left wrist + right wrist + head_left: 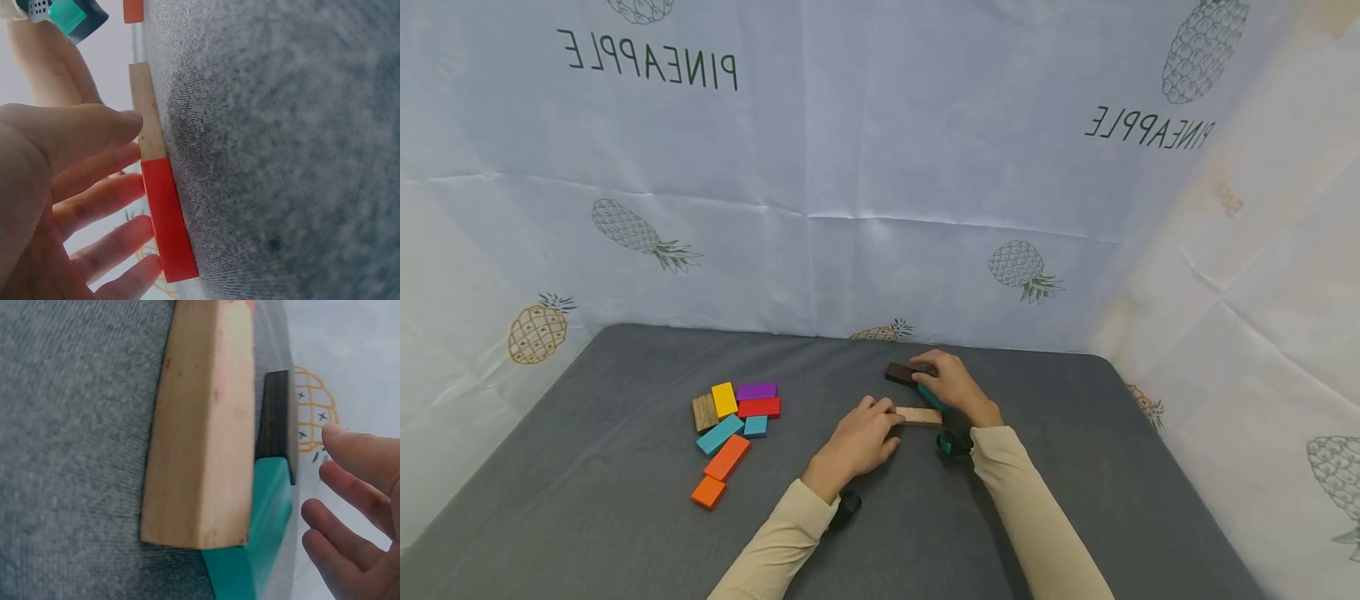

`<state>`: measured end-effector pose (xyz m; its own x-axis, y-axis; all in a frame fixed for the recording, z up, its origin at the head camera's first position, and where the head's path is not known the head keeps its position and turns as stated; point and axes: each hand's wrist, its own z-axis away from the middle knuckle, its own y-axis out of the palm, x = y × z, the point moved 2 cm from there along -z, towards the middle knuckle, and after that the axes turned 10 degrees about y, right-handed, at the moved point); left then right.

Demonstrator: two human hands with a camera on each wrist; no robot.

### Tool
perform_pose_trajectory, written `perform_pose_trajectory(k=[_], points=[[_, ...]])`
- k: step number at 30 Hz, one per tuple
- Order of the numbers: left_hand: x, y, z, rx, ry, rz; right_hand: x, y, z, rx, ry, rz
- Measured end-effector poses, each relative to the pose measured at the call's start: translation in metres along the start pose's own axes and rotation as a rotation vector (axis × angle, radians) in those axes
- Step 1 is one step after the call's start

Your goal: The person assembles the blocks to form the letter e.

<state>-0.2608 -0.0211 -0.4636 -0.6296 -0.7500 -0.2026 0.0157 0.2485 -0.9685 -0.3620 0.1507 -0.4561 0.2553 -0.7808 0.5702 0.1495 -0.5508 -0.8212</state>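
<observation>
Sleeves (pixel 1033 508) nearest; teal block (pixel 931 397) slants toward table's far edge (pixel 760 340), beside my empty, loose-fingered right hand (pixel 953 383).

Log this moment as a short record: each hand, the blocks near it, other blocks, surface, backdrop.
left hand: touches the red block; thumb overlaps the pale wooden block in its wrist view
pale and red: end to end
right hand: beside the dark brown block and teal block; contact unclear
other blocks: eight at left; brown, yellow, purple, red, two blue, two orange
surface: dark gray
backdrop: pale cloth, pineapple prints, mirrored lettering
</observation>
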Motion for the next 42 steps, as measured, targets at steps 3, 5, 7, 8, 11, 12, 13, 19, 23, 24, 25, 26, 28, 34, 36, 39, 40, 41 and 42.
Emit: perform_pose_trajectory(k=[3, 5, 7, 8, 11, 12, 13, 19, 23, 24, 25, 26, 28, 34, 36, 39, 40, 41, 42], points=[[0.000, -0.001, 0.000, 0.001, 0.000, -0.002, 0.000, -0.002, 0.004, -0.013, -0.010, -0.009], [0.000, -0.001, 0.000, 0.003, 0.000, -0.003, 0.000, -0.004, 0.007, -0.025, -0.010, -0.019], [0.000, -0.001, 0.000, 0.005, -0.001, -0.003, 0.001, -0.006, 0.011, -0.036, -0.005, -0.031], [0.000, -0.001, 0.000, 0.006, -0.001, -0.003, 0.001, -0.007, 0.013, -0.043, -0.004, -0.034], [-0.001, -0.001, 0.000, 0.009, -0.002, -0.006, 0.002, -0.007, 0.019, -0.054, 0.004, -0.041], [-0.001, -0.001, 0.000, 0.009, -0.003, -0.005, 0.002, -0.007, 0.020, -0.055, 0.010, -0.043], [-0.001, -0.001, 0.000, 0.009, -0.003, -0.006, 0.003, -0.007, 0.022, -0.056, 0.016, -0.047], [0.000, -0.001, 0.000, 0.006, 0.002, -0.008, 0.002, -0.003, 0.034, -0.070, 0.042, -0.082], [-0.001, -0.002, 0.000, -0.001, 0.009, 0.001, 0.000, 0.000, 0.041, -0.105, 0.033, -0.076], [-0.001, -0.002, 0.001, -0.003, 0.010, 0.004, -0.001, 0.001, 0.043, -0.113, 0.033, -0.073], [-0.001, -0.002, 0.001, -0.005, 0.010, 0.009, -0.001, 0.001, 0.044, -0.122, 0.032, -0.070], [-0.001, -0.002, 0.001, -0.006, 0.010, 0.013, -0.002, 0.002, 0.046, -0.129, 0.035, -0.070], [-0.001, -0.002, 0.001, -0.011, 0.013, 0.015, -0.002, 0.003, 0.049, -0.142, 0.045, -0.075], [-0.001, -0.003, 0.001, -0.016, 0.012, 0.013, -0.004, 0.006, 0.058, -0.163, 0.092, -0.070], [-0.001, -0.003, 0.001, -0.013, 0.008, 0.012, -0.005, 0.007, 0.061, -0.171, 0.100, -0.061], [-0.001, -0.002, 0.001, -0.008, 0.005, 0.013, -0.006, 0.007, 0.064, -0.169, 0.110, -0.049], [-0.001, -0.002, 0.001, -0.007, 0.004, 0.014, -0.006, 0.007, 0.065, -0.165, 0.113, -0.048], [-0.001, -0.002, 0.001, -0.004, 0.003, 0.015, -0.006, 0.007, 0.066, -0.162, 0.114, -0.048], [-0.001, -0.003, 0.001, -0.003, 0.001, 0.016, -0.007, 0.008, 0.066, -0.157, 0.117, -0.046]])
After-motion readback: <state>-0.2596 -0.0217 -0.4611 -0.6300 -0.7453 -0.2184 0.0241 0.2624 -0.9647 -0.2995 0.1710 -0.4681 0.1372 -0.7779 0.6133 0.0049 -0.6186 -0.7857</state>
